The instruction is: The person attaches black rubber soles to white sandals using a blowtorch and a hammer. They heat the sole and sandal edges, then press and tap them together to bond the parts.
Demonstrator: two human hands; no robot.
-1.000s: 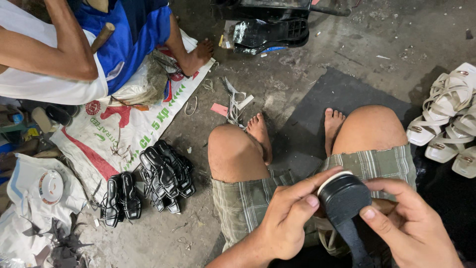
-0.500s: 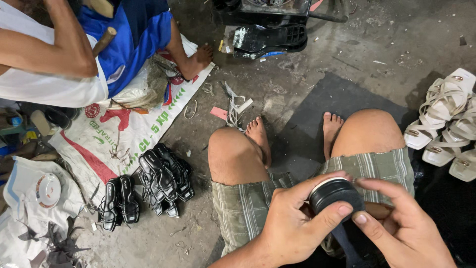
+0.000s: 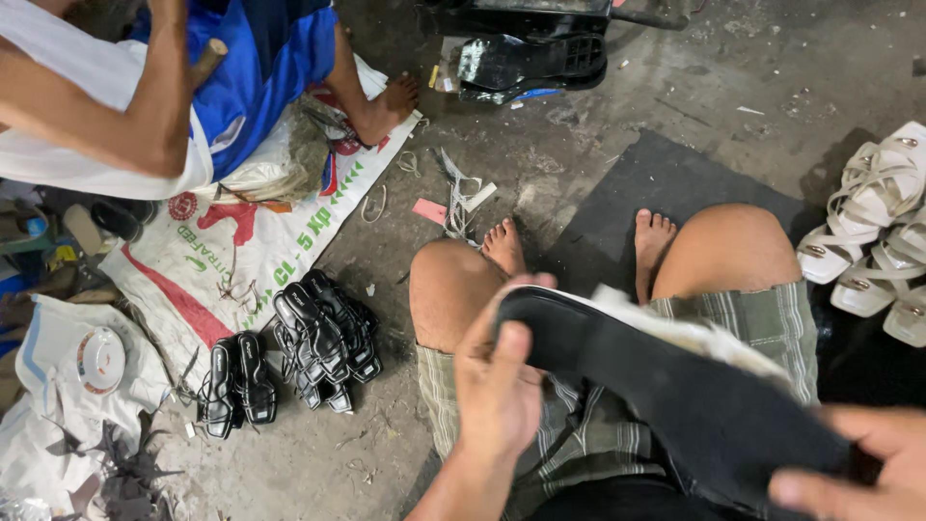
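Bare concrete floor lies open ahead of the dark mat, out to the black shoe last stand. Left of the mat, scraps litter the way, and farther left black sandals stand bunched beside the printed sack, where another person sits. Right of the mat, white sandals pile up.

Bare concrete floor — stained, gritty, scraps scattered about. Dark mat laid flat on it; printed white sack spread at left — dim, even light.
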